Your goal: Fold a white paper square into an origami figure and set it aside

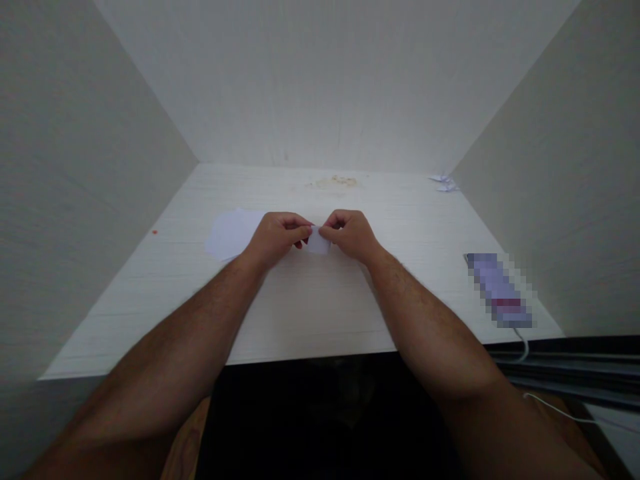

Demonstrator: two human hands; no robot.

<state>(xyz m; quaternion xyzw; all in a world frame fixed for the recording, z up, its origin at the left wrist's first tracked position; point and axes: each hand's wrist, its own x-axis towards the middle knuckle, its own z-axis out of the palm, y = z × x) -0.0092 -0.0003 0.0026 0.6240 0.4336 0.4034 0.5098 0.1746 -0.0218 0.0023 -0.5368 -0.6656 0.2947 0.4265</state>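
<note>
A small white piece of paper (319,243) is held up over the white tabletop (315,307), between my two hands. My left hand (280,235) pinches its upper left edge with thumb and forefinger. On the other side, my right hand (351,232) grips the upper right edge the same way, the two thumbs close together. Whether the paper is folded I cannot tell. Just left of my left hand lie several white paper sheets (233,233), partly hidden behind that hand.
A blurred-out device, probably a phone (500,293), lies at the right with a white cable (523,343) running off the front edge. Folded paper bits (445,183) sit in the far right corner. Walls (320,80) enclose the back and both sides. A small orange speck (155,232) is at left.
</note>
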